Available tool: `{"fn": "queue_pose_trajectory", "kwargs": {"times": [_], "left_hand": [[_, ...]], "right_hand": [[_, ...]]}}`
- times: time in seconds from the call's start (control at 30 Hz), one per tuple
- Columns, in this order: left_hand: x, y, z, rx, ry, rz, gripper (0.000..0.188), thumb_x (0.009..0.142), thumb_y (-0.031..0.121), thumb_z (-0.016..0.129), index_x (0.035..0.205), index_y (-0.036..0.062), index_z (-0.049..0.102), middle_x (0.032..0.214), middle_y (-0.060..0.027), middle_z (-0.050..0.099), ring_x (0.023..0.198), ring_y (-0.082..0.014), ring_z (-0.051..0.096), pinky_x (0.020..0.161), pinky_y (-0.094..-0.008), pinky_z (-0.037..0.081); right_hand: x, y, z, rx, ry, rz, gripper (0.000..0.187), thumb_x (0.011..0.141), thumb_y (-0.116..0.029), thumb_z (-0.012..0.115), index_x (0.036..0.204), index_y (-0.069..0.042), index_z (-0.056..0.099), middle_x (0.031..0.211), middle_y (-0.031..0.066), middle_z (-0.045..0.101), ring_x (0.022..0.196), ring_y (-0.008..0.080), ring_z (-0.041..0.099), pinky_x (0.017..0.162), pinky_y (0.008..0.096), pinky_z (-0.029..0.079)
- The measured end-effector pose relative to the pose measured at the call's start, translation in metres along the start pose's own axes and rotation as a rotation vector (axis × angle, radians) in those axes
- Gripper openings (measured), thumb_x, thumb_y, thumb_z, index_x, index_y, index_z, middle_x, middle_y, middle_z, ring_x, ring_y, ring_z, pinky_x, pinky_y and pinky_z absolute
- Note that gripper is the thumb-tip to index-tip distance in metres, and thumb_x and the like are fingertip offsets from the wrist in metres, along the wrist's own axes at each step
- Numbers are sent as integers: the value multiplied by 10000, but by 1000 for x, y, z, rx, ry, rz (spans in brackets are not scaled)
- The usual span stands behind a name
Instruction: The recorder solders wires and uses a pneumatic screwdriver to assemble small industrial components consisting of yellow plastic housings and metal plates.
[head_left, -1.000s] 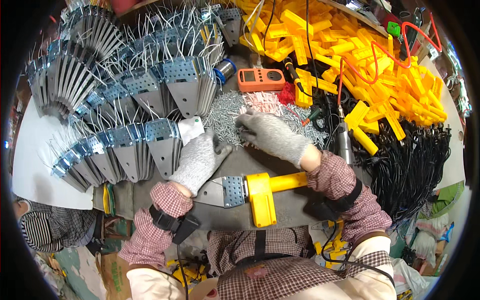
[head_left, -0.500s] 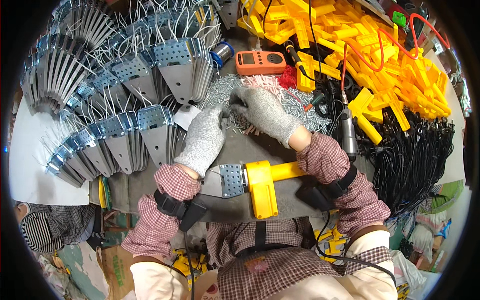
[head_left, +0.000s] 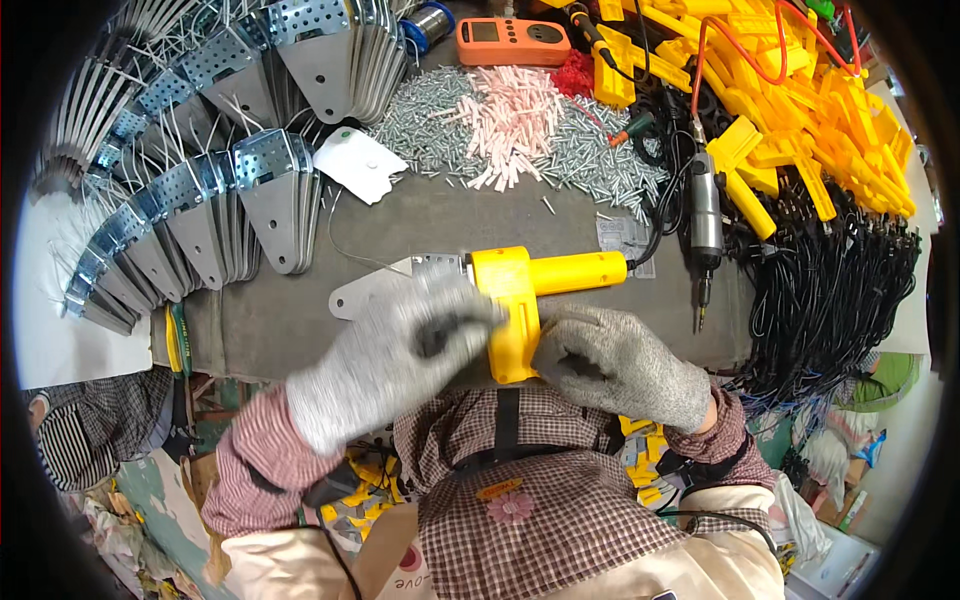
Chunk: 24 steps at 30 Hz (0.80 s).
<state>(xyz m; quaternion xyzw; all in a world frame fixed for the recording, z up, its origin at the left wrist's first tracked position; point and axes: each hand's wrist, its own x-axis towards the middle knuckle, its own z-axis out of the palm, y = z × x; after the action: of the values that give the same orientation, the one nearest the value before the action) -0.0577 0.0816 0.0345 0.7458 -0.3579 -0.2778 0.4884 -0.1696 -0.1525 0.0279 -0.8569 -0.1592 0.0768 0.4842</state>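
My hands are both in grey knit gloves at the near edge of the counter (head_left: 300, 310), close together on either side of one workpiece. My left hand (head_left: 395, 355) lies over the near side of a flat metal plate (head_left: 385, 285) with a rounded tip and a perforated end; this hand is blurred, so I cannot tell whether its fingers are closed on the plate or only pressing it. My right hand (head_left: 620, 362) is curled against the lower leg of the yellow plastic housing (head_left: 535, 290), touching it from the right. That housing is an L-shaped piece fitted onto the perforated end of the plate, its long arm pointing right across the grey counter.

Beyond it lies a heap of small silver screws (head_left: 440, 125) with a bunch of pale pink plugs (head_left: 515, 110) on top. To my left, rows of the same metal plates (head_left: 240, 200) stand fanned on edge, with a white scrap of paper (head_left: 360, 165) beside them. To my right a powered screwdriver (head_left: 705, 215) lies just beside the housing's arm, then a bundle of black cables (head_left: 840, 290) and a big pile of yellow plastic parts (head_left: 800, 110). An orange meter (head_left: 512, 42) sits at the far edge.
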Motion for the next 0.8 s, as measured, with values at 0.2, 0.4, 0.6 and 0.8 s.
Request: {"fn": "queue_pose_trajectory", "kwargs": {"times": [0.2,0.4,0.6,0.8], "left_hand": [[-26,-15,29,273,-122,210,160,866,92,708,1017,44,686,982,-110,625,921,-310,646,809,-398,568],[-36,-40,36,663,-12,596,327,856,171,679,1173,100,717,941,-29,625,892,-229,638,724,-366,544],[-42,-57,39,833,1,607,577,805,255,704,1358,114,618,1005,-24,621,890,-202,617,781,-364,542],[108,-61,-51,1234,367,-127,334,898,126,625,1217,28,625,1085,-216,659,1066,-384,624,921,-489,505]], "right_hand": [[-7,4,-1,-31,-58,-45,135,879,-66,680,979,-9,610,1062,169,616,987,385,633,852,449,527],[-12,12,-2,-64,-98,-70,202,892,-108,700,1079,-35,673,1183,161,624,1050,359,643,917,422,538],[20,7,-41,59,-372,-52,244,924,-193,687,1124,-54,707,1101,161,681,1039,316,675,909,404,546],[185,50,-41,-708,132,-120,216,885,-126,612,1055,-5,668,914,245,708,901,394,706,768,473,579]]}}
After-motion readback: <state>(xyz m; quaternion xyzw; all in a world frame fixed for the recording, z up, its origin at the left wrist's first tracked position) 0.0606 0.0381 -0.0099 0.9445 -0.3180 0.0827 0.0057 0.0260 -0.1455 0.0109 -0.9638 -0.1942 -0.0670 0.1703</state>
